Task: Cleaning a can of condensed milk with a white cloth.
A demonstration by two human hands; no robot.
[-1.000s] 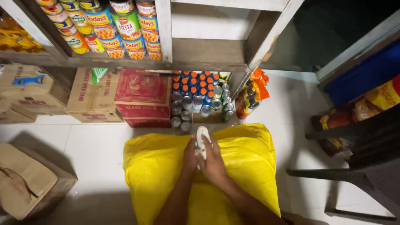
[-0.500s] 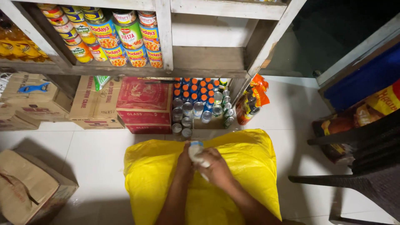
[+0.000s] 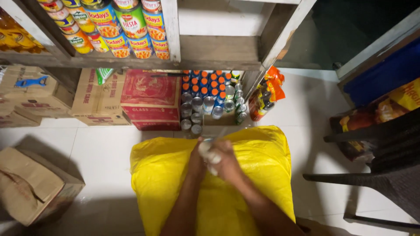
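**Both hands bunched at the mouth of a yellow sack**

The left hand (image 3: 197, 154) and right hand (image 3: 227, 158) meet over the top middle of a full yellow woven sack (image 3: 166, 183) that stands on the white tiled floor (image 3: 96, 153). Both are curled tight around a small pale object (image 3: 209, 154), which looks like a wad of cord or gathered fabric; motion blur keeps me from telling which. The fingers are closed narrow, not spread, and the 2 hands touch each other

Just beyond the sack, under a wooden shelf (image 3: 210, 54), stand rows of orange-capped bottles (image 3: 205, 83) and small tins (image 3: 197, 111), with a red carton (image 3: 151, 98) and brown cartons (image 3: 98, 98) to the left. Printed cans (image 3: 118, 26) line the shelf above. An open brown box (image 3: 35, 183) sits on the floor at the left, and a dark chair (image 3: 385, 161) at the right

Risks, as I judge them: the sack bulges and stands unsupported, so a hard tug at its top could tip it forward into the tins and bottles just beside it. A loose grip on the pale object could let the gathered mouth slip open
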